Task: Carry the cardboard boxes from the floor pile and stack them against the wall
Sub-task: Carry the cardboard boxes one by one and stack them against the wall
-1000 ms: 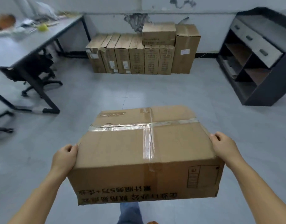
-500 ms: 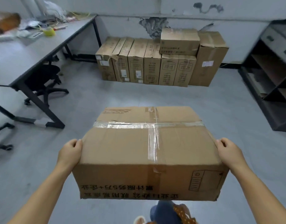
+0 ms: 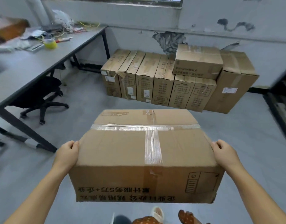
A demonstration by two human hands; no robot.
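A taped cardboard box (image 3: 145, 152) hangs in the air between the two hands, clear of the grey floor (image 3: 84, 159). Clear tape (image 3: 152, 147) runs in a cross over its top, and the near side carries upside-down printed characters and a small line drawing of a computer tower toward the right hand. The left hand (image 3: 67, 153) presses against the box's left side, with the thumb and fingertips curled over the top edge. The right hand (image 3: 226, 153) grips the opposite side the same way, its fingers hooked onto the upper rim. Both forearms reach forward from the bottom corners of the view.

Beyond the hands, well apart from the carried box, a row of upright cardboard cartons (image 3: 155, 81) stands against the peeling wall (image 3: 168, 39). A smaller box (image 3: 198, 61) lies on top of the row toward its right end, and just beside it stands a taller carton (image 3: 232, 83).

Ahead and to the left of the left hand is a grey desk (image 3: 42, 62) cluttered with cables, papers and a yellow tape roll (image 3: 50, 43). A black swivel chair (image 3: 40, 96) is tucked under it. Below the box, slippered feet show at the bottom edge.
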